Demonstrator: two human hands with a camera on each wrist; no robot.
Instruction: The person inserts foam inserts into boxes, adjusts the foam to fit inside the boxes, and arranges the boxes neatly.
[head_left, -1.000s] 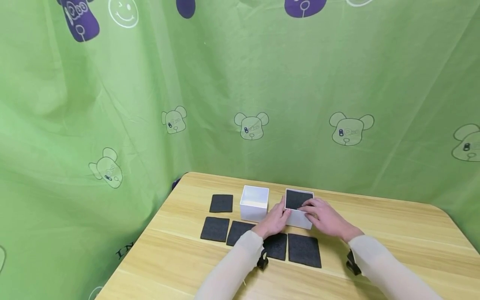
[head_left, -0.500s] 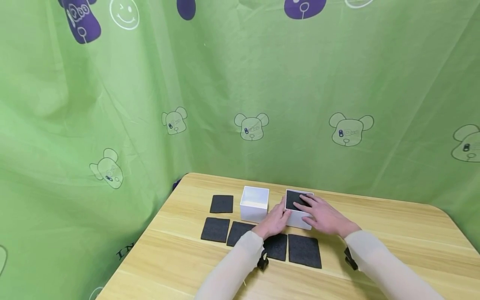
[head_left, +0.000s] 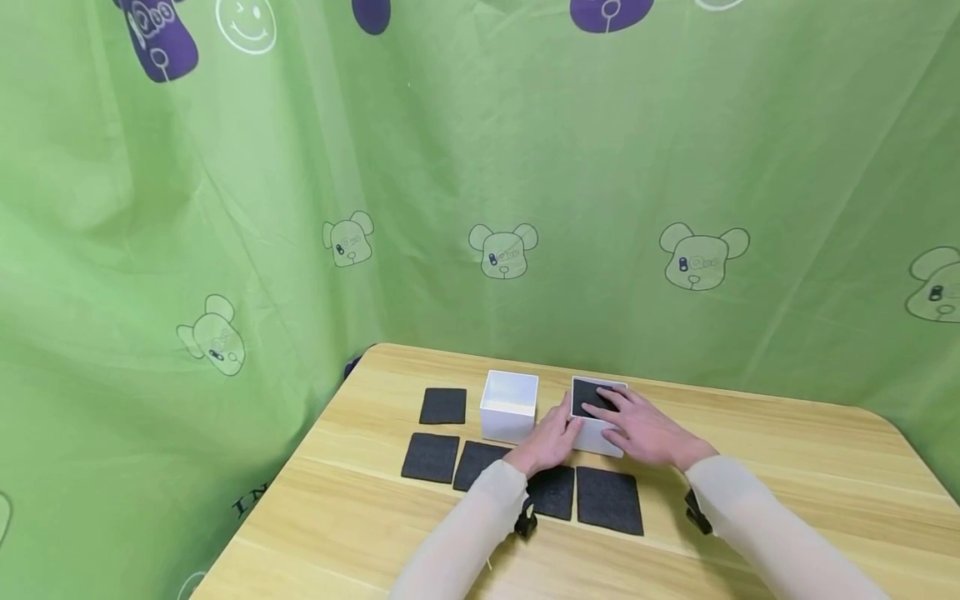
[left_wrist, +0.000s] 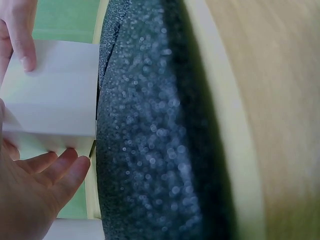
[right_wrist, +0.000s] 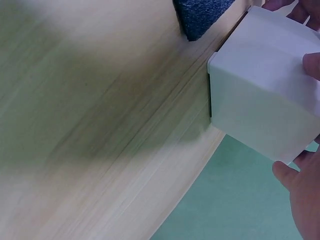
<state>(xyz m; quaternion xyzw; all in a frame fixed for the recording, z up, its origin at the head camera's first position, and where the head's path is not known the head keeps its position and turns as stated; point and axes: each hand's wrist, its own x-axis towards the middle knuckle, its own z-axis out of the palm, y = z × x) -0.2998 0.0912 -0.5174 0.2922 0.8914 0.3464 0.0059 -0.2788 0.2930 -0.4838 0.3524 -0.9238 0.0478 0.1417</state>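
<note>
In the head view, a white square box point(head_left: 597, 437) stands upright and open-topped near the far side of the table. Inside its top lies a black foam square point(head_left: 587, 397), partly covered by fingers. My left hand point(head_left: 551, 435) holds the box at its left side, thumb on the front wall; the left wrist view shows its fingers point(left_wrist: 70, 175) against that side. Spread, nearly straight fingers of my right hand point(head_left: 648, 431) rest on the foam, while its thumb touches the front wall. In the right wrist view the box point(right_wrist: 265, 95) hides most of that hand.
A second white box point(head_left: 508, 423), open-topped, stands just left. Several black foam squares lie on the wooden table point(head_left: 337, 500): one far left point(head_left: 442, 406), and a row nearer, including a right-hand square point(head_left: 609, 500). A green curtain point(head_left: 600, 167) hangs behind.
My right hand's fingers have spread and moved slightly left over the foam, from bent at the box's front right to nearly straight on top. The left hand and boxes stay put.
</note>
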